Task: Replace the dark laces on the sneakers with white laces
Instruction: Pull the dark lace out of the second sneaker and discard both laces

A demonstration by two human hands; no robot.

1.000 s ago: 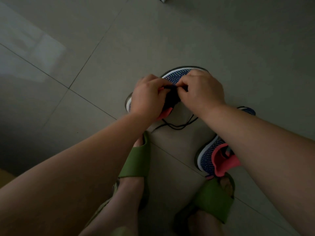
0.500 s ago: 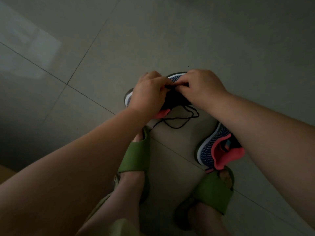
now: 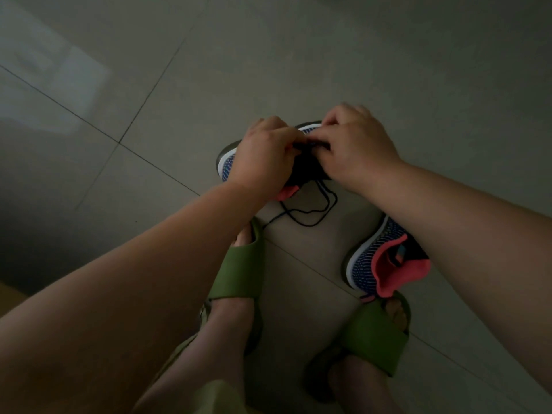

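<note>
Two blue knit sneakers with white soles and pink lining lie on the tiled floor. The far sneaker (image 3: 227,167) sits under both hands. My left hand (image 3: 263,156) grips its left side and tongue area. My right hand (image 3: 355,147) pinches the dark lace (image 3: 310,216) at the eyelets; loose loops of it trail onto the floor toward me. The second sneaker (image 3: 370,258) lies nearer, at the right, partly hidden by my right forearm. No white laces are in view.
My feet in green slide sandals, left (image 3: 242,273) and right (image 3: 376,336), stand just below the sneakers. Grey floor tiles (image 3: 298,55) with dark grout lines spread all around. A brown edge (image 3: 9,291) shows at the far left.
Both hands stay on the far sneaker; the right hand has shifted toward its toe. The loose dark lace loops lie longer on the floor than one second ago.
</note>
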